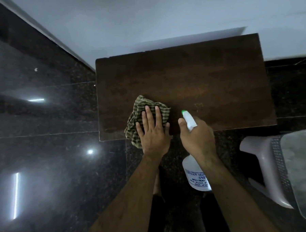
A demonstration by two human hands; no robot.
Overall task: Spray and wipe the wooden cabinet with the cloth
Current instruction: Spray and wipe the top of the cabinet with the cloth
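On the near left part of the cabinet [186, 82] top, the left hand [152, 131] lies palm down on a crumpled green striped cloth [142, 106]. Its fingers [157, 114] are spread and stretched out flat toward the far side, pressing the cloth against the dark wood, with the thumb out to the right. Part of the cloth hangs over the near edge of the cabinet, to the left of the wrist. The left forearm runs straight back toward the camera from the lower middle of the view.

Just to the right, the right hand [198, 137] is wrapped around the neck of a white spray bottle [196, 175]. The bottle's green-tipped nozzle [183, 111] points to the far left, over the near edge of the cabinet top, close to the cloth but apart from it. The thumb sticks up on the left side of the sprayer head, and the other fingers are hidden behind it, so whether the trigger is pressed cannot be told. The bottle's body hangs below the wrist, over the dark floor [40, 145].

The cabinet stands against a pale wall [135, 26]. A grey plastic stool [270, 166] is on the floor at the near right, well apart from both hands.
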